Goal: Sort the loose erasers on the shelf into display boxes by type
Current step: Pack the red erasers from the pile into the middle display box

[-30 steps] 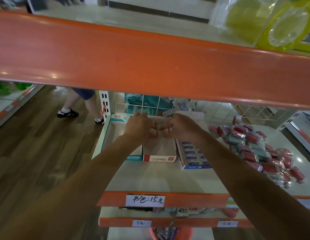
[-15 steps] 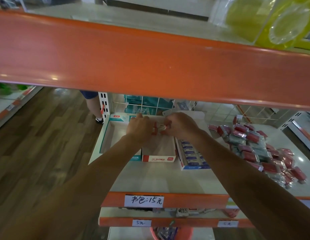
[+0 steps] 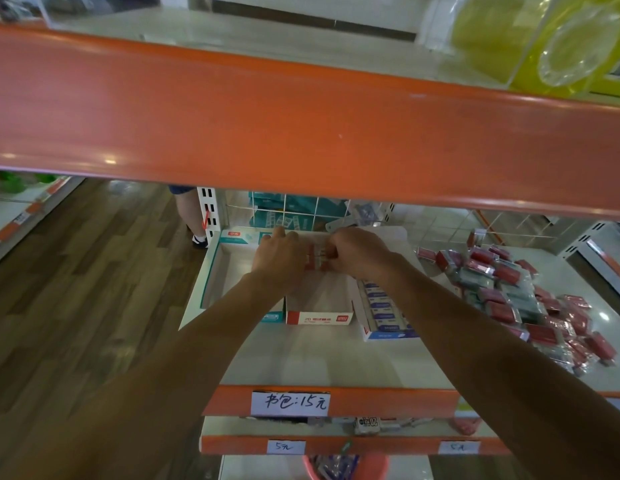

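Head view: both hands meet over the middle display box, gripping a small cluster of red erasers.

The left hand and the right hand face each other with fingers curled in, pinching the cluster from either side; it sits at the far end of the red-and-white box, though I cannot tell whether it touches the box floor. That box stands on the shelf between a teal-trimmed box on the left, with its white floor showing, and a blue-trimmed box on the right, with a row of blue-labelled erasers. Well to the right lies a heap of loose erasers in red and grey-green wrappers. A handwritten price label is fixed to the shelf's orange front edge.
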Tool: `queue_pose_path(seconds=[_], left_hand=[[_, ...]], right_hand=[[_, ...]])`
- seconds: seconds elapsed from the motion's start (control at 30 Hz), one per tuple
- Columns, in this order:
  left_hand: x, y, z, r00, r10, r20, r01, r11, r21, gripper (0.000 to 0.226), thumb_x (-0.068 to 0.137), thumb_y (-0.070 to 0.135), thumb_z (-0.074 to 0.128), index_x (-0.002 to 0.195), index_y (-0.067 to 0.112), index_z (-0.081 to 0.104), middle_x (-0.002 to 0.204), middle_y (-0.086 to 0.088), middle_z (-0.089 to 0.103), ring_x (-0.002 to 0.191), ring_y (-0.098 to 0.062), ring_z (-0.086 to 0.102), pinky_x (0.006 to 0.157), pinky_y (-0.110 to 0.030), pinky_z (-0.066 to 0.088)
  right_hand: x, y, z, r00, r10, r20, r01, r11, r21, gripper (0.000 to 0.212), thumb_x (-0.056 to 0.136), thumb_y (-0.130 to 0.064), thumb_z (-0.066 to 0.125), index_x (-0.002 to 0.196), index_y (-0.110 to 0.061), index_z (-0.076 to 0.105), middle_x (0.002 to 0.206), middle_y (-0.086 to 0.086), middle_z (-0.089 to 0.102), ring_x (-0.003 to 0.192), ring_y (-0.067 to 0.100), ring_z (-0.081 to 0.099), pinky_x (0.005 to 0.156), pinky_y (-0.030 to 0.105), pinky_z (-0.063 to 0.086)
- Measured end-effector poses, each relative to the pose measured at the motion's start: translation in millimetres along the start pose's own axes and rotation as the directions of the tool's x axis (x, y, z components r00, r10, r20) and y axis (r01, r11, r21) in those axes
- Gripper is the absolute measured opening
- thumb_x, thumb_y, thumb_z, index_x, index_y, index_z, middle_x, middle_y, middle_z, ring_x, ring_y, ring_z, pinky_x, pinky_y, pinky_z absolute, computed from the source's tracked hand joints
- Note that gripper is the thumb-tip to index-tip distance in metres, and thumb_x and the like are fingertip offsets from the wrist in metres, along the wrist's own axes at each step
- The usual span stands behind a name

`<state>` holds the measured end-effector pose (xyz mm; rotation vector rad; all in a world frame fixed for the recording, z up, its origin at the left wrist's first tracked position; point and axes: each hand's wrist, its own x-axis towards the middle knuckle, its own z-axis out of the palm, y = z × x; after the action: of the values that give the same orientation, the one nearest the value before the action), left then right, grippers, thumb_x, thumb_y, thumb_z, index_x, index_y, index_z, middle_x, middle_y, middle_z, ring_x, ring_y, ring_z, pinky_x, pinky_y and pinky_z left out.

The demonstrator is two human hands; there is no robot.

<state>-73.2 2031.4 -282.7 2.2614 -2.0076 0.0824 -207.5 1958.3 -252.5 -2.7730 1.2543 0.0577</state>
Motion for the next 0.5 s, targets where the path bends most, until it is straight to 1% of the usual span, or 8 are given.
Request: queue_pose_path(seconds=[0.27,0.33,0.4,0.5], left_hand=[[-2,-1,-3,1.000,0.023,0.018,-0.023,1.000,0.018,0.039,0.092,0.036,0.057,0.127,0.019,0.051,0.124,-0.003,0.056,0.113,-0.022,0.044,0.099,-0.038,0.039],[-2,-1,-7,1.000,0.023,0.002,-0.023,1.000,-0.003,0.036,0.093,0.037,0.055,0.124,0.019,0.054,0.122,-0.004,0.055,0.112,-0.022,0.043,0.097,-0.036,0.039],[-2,1,-15,0.998,0.018,-0.053,-0.020,0.999,-0.038,0.030,0.095,0.038,0.050,0.115,0.017,0.058,0.116,-0.004,0.056,0.107,-0.021,0.045,0.092,-0.034,0.041],[-4,13,-28,0.993,0.004,-0.122,-0.018,0.993,-0.118,0.028,0.097,0.036,0.046,0.109,0.015,0.061,0.113,-0.004,0.059,0.106,-0.021,0.048,0.091,-0.034,0.043]], right_hand=[[-2,-2,-3,1.000,-0.018,-0.025,0.017,0.999,-0.032,0.016,0.087,-0.030,0.064,0.097,-0.018,0.065,0.088,0.001,0.064,0.082,0.021,0.061,0.077,0.037,0.053],[-6,0,-5,0.997,-0.020,-0.079,0.024,0.999,0.045,0.013,0.088,-0.031,0.063,0.093,-0.019,0.063,0.088,-0.001,0.063,0.080,0.018,0.059,0.074,0.034,0.051],[-13,4,-10,0.988,-0.009,-0.156,0.030,0.990,0.135,0.014,0.089,-0.032,0.062,0.091,-0.018,0.063,0.087,-0.003,0.064,0.077,0.016,0.060,0.070,0.031,0.049],[-32,14,-20,0.970,0.021,-0.241,0.037,0.971,0.237,0.019,0.090,-0.033,0.062,0.095,-0.016,0.068,0.089,-0.002,0.068,0.076,0.014,0.062,0.071,0.032,0.051]])
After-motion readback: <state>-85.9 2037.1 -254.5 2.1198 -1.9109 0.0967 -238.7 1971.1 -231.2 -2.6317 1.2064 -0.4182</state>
